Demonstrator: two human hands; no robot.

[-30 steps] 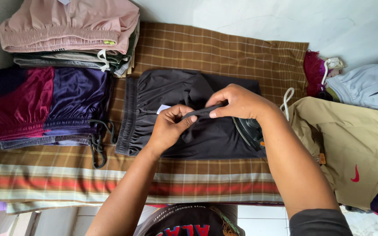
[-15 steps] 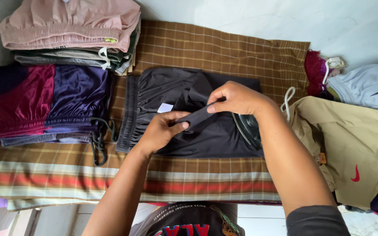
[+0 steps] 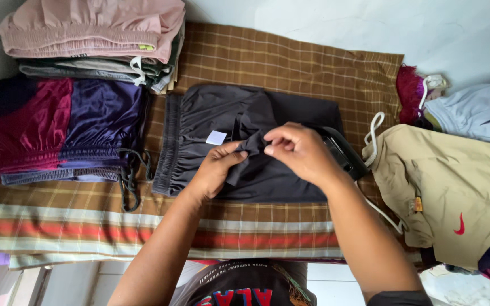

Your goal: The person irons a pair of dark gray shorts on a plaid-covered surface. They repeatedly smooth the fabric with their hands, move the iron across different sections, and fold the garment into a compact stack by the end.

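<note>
A pair of black shorts (image 3: 216, 116) lies flat on a brown checked cloth (image 3: 290, 62), elastic waistband to the left and a small white tag on it. My left hand (image 3: 214, 170) and my right hand (image 3: 299, 150) meet over the middle of the shorts. Both pinch a raised fold of the black fabric between thumb and fingers. A dark iron (image 3: 344, 153) lies just right of my right hand, partly hidden by it.
Folded stacks sit at the left: pink and grey clothes (image 3: 92, 34) at the back, maroon and purple satin shorts (image 3: 63, 122) nearer. A tan garment (image 3: 455, 192) with a white drawstring lies at the right, a pale blue one (image 3: 477, 110) behind it.
My left hand has slid right and up to join my right hand. The fold of black fabric is now bunched and lifted between both hands.
</note>
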